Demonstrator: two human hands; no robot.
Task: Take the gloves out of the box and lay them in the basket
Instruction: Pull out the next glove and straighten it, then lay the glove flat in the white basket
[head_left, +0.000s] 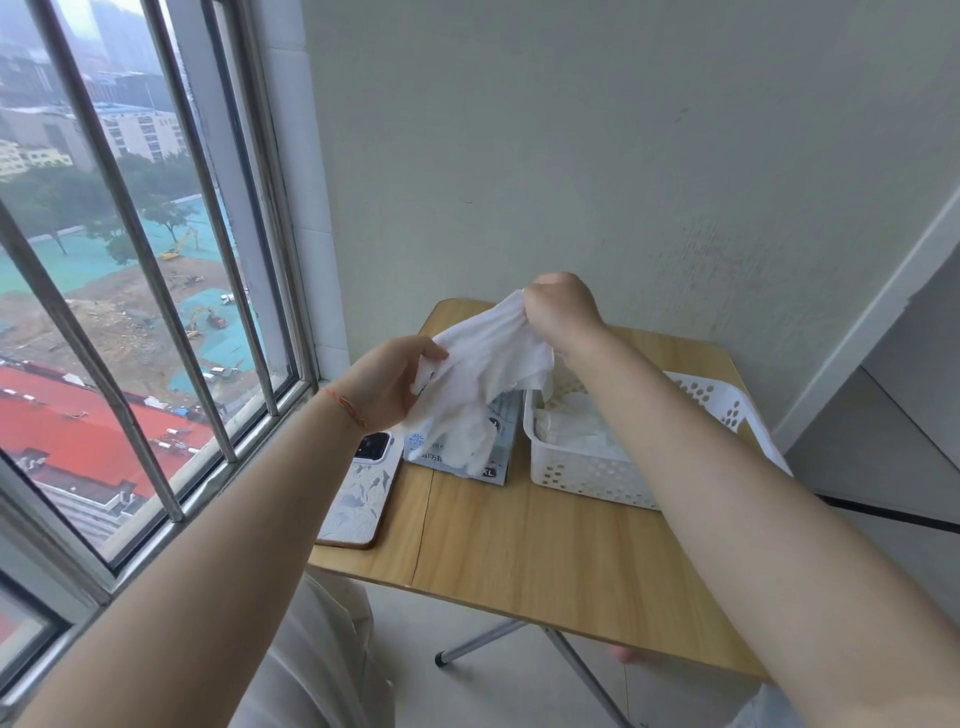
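Note:
A white, thin, crumpled glove (480, 379) hangs in the air above the glove box (500, 439), a flat grey-blue carton lying on the wooden table (519, 545). My right hand (563, 309) pinches the glove's upper end, and my left hand (392, 382) grips its left side lower down. The glove's fingers dangle over the box top and hide most of it. To the right of the box stands a white perforated plastic basket (592, 480) with white gloves (576, 431) lying inside; my right forearm crosses over it.
A phone (358, 491) in a pale patterned case lies on the table's left edge, just left of the box. A barred window runs along the left, a plain wall stands behind the table. The table's metal folding legs show below its near edge.

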